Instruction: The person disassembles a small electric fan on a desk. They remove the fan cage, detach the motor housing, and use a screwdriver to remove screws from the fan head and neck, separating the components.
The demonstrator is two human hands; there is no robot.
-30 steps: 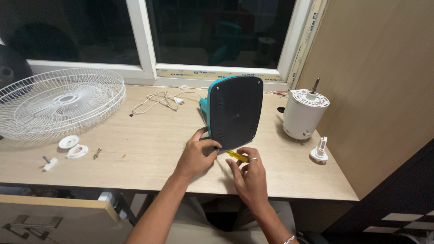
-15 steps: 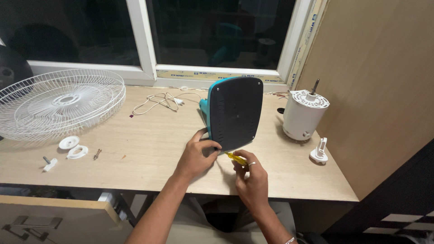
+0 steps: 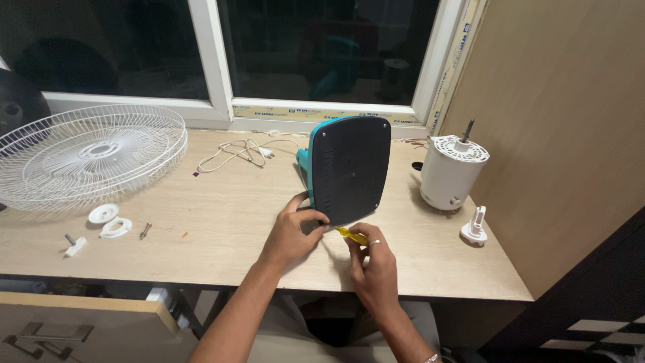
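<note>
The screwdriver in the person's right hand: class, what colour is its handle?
Yellow. The slim yellow-handled screwdriver shows best in the head view, pinched by the right hand.

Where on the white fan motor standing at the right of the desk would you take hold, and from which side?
Grip the white fan motor around its round body from the front or left. It stands upright with a thin shaft on top, the brown panel blocks its right, and both hands are busy elsewhere.

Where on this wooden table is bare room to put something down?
Bare wood lies between the small white plastic parts and the left hand, below the white cord. The front right corner, before the white clip, is free. Crowded: around the upright dark-and-teal fan base and white motor housing.
</note>
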